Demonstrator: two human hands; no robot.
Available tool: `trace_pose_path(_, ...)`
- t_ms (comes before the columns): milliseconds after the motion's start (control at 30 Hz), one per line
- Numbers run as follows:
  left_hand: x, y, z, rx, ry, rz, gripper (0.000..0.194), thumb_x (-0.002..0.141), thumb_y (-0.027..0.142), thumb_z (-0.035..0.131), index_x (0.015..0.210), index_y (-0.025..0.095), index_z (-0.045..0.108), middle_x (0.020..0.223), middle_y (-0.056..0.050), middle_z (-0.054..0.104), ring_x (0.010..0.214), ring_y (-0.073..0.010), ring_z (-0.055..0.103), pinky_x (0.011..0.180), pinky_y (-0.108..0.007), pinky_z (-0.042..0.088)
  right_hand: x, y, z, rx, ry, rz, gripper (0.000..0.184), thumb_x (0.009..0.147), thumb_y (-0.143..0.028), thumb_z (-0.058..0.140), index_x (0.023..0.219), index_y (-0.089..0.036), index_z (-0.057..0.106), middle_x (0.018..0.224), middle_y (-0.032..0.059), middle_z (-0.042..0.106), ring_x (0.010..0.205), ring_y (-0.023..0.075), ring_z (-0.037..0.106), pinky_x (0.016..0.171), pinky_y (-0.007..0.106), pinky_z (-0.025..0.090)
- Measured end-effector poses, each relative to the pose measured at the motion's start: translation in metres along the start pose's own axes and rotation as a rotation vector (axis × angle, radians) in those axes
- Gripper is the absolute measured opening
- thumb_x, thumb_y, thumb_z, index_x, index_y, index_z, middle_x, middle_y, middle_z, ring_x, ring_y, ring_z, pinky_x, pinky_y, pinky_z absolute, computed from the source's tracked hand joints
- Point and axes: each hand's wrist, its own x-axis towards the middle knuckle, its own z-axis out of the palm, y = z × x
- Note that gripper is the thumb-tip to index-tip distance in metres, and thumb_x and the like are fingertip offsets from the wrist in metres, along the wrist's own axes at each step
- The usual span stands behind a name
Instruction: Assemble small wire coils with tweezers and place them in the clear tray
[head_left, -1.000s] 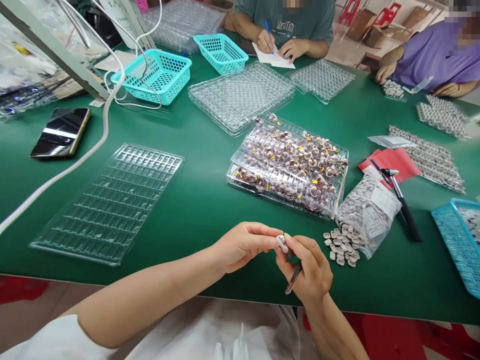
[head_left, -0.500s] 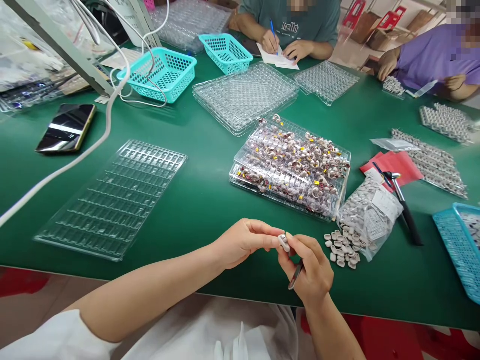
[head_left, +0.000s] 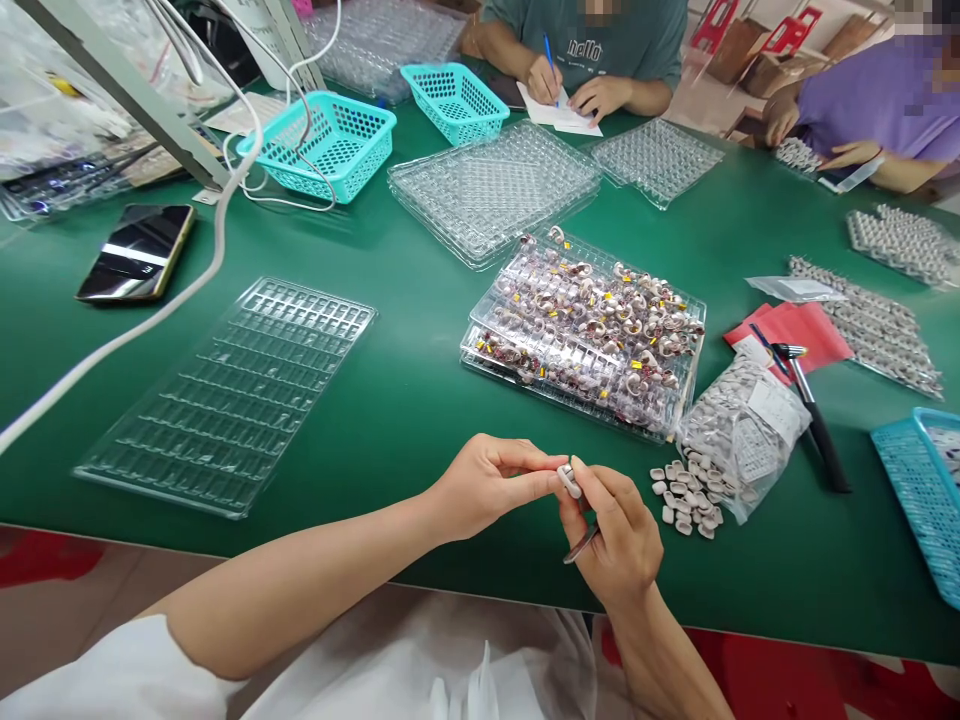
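Observation:
Over the near edge of the green table [head_left: 405, 380], my left hand [head_left: 491, 485] and my right hand [head_left: 619, 535] meet and pinch one small white oval part [head_left: 568, 479] between their fingertips. My right hand also keeps metal tweezers [head_left: 581, 545] tucked in its palm, tips pointing down. A heap of the same white parts [head_left: 686, 495] lies just right of my hands, spilling from a clear bag [head_left: 742, 425]. Behind them stands a stack of clear trays [head_left: 581, 330] full of wound parts.
An empty clear tray [head_left: 229, 395] lies to the left, a phone [head_left: 136, 252] and white cable [head_left: 150, 320] beyond it. Teal baskets [head_left: 326, 145], more clear trays [head_left: 491, 190], a brush [head_left: 814, 415] on red paper and a basket [head_left: 926, 490] at right. Two other people sit across the table.
My hands stay together on the white part; the tweezers in my right hand have swung to a flatter angle. The view has shifted slightly.

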Motion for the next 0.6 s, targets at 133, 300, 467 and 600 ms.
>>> trace_pose_path(133, 0.0, 0.001, -0.001, -0.004, 0.004, -0.006, 0.018, 0.071, 0.023, 0.079, 0.088, 0.015, 0.08, 0.083, -0.008, 0.077, 0.08, -0.0186, 0.068, 0.074, -0.027, 0.054, 0.001, -0.001, 0.002, 0.002, 0.026, -0.02, 0.039, 0.084, -0.011, 0.069, 0.121, -0.016, 0.06, 0.091, 0.0085, 0.069, 0.075, 0.0141, 0.067, 0.065, 0.022, 0.057)
trace_pose_path(300, 0.003, -0.001, -0.003, -0.134, -0.002, -0.197, 0.019, 0.067, 0.024, 0.082, 0.085, 0.017, 0.08, 0.079, -0.006, 0.077, 0.073, -0.0156, 0.067, 0.068, -0.025, 0.051, -0.001, 0.001, 0.004, 0.052, 0.016, -0.015, 0.04, 0.085, -0.012, 0.068, 0.123, -0.019, 0.059, 0.091, 0.0083, 0.069, 0.076, 0.0151, 0.067, 0.065, 0.025, 0.058)
trace_pose_path(467, 0.008, -0.005, -0.006, -0.216, -0.066, -0.26, 0.018, 0.064, 0.022, 0.084, 0.08, 0.015, 0.08, 0.073, -0.006, 0.076, 0.066, -0.0127, 0.062, 0.059, -0.022, 0.043, 0.002, 0.001, 0.003, 0.239, 0.006, 0.028, 0.039, 0.082, -0.008, 0.067, 0.118, -0.021, 0.059, 0.087, 0.006, 0.067, 0.073, 0.0143, 0.064, 0.059, 0.024, 0.054)
trace_pose_path(600, 0.01, -0.005, -0.009, -0.262, -0.125, -0.285, 0.018, 0.061, 0.022, 0.086, 0.076, 0.014, 0.079, 0.068, -0.006, 0.075, 0.06, -0.0106, 0.058, 0.056, -0.023, 0.039, 0.005, 0.006, -0.007, 0.544, -0.164, 0.195, 0.037, 0.084, -0.008, 0.062, 0.117, -0.024, 0.06, 0.091, 0.0047, 0.061, 0.062, 0.0105, 0.056, 0.049, 0.022, 0.046)
